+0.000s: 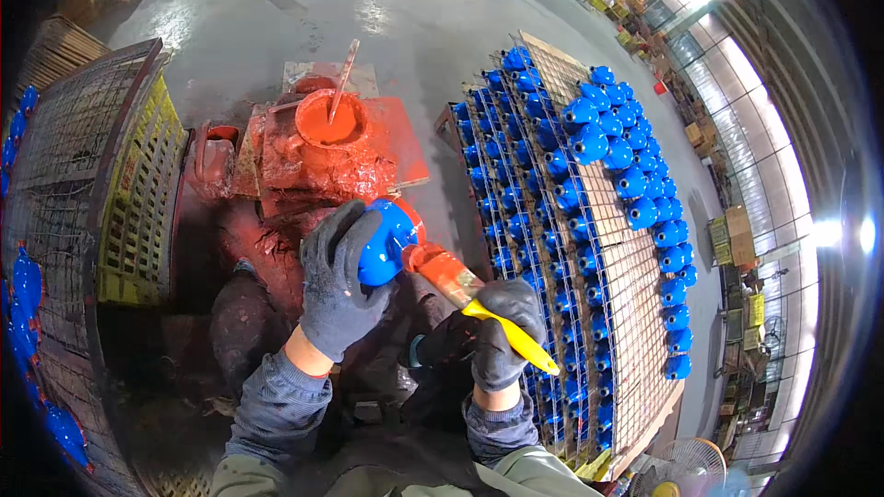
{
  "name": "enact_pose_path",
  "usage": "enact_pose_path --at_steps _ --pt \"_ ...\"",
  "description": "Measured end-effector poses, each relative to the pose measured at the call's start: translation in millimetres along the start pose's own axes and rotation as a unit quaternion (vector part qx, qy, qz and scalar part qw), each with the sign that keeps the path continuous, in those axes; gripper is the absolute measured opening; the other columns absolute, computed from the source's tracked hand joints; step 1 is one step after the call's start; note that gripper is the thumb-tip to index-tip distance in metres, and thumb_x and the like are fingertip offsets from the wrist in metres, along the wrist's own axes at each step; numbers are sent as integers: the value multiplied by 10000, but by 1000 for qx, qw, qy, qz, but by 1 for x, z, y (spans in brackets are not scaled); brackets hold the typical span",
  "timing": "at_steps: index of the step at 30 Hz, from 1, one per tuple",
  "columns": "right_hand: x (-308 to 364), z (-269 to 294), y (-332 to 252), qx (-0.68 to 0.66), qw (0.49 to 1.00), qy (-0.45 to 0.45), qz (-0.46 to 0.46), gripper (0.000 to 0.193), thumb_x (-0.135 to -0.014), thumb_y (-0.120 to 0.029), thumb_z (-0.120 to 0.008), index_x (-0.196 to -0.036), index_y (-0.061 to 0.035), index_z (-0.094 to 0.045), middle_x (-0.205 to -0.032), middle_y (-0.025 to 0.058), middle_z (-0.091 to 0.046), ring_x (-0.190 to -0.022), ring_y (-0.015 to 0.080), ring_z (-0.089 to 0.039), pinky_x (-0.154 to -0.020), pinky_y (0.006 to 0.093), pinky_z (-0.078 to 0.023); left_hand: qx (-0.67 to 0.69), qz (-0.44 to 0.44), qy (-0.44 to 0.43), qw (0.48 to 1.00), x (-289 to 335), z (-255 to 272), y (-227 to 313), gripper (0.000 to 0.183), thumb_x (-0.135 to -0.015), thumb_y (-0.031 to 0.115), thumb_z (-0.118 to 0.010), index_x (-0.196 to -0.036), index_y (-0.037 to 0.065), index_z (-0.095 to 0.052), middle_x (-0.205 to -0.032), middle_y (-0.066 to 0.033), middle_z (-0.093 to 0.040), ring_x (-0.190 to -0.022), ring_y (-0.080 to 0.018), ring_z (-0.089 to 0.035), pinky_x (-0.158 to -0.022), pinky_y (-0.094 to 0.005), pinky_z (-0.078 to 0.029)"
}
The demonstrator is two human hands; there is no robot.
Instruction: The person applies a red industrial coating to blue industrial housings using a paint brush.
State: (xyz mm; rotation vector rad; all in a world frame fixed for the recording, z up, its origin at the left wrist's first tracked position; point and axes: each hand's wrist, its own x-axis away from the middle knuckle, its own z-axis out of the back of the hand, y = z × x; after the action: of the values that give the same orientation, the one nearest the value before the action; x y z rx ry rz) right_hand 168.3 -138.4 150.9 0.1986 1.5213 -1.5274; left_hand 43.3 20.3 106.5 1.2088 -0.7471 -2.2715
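Observation:
My left hand (pixel 344 285), in a dark grey glove, grips a rounded blue metal housing (pixel 379 253) from its left side. Red paint coats part of the housing's rim on the right. In my gloved right hand (pixel 508 335) is a paintbrush (pixel 502 324) with a yellow handle, held at a slant. Its ferrule is smeared red, and the bristle end touches the housing's right edge. Just beyond stands an open bucket of red paint (pixel 318 140) with a stirring stick (pixel 344 78) in it, on a paint-covered stand (pixel 304 170).
On the right, a wire-mesh rack (pixel 635 299) carries many blue housings (pixel 589 143) in tiers. At the left are another mesh rack (pixel 64 147) with red-edged blue parts and a yellow crate (pixel 138 212). A fan (pixel 681 469) stands at lower right.

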Motion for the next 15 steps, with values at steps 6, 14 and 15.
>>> enact_pose_path --at_steps 6,14,15 --pt "12 7 14 -133 980 132 -62 233 -921 -268 -590 -1015 -56 -584 -1011 89 -571 -971 198 -526 -860 365 -445 224 66 48 971 3 1 -13 807 -744 197 -764 -1427 55 -360 -1368 -177 -475 -1218 -328 -516 -1002 -414 -452" --pt "51 29 -10 -130 971 84 -181 271 -952 -251 -600 -1106 -28 -607 -1080 101 -625 -1003 203 -584 -883 348 -470 723 329 105 598 9 3 -27 601 -899 573 -517 -1246 85 -567 -1177 -84 -643 -1019 -235 -653 -866 -385 -567" --pt "57 28 -15 -141 969 89 -180 262 -961 -238 -578 -1088 -13 -627 -1097 120 -633 -1033 228 -584 -926 378 -450 754 324 78 567 13 6 -35 620 -880 592 -528 -1261 104 -550 -1178 -112 -641 -967 -283 -667 -788 -439 -587"
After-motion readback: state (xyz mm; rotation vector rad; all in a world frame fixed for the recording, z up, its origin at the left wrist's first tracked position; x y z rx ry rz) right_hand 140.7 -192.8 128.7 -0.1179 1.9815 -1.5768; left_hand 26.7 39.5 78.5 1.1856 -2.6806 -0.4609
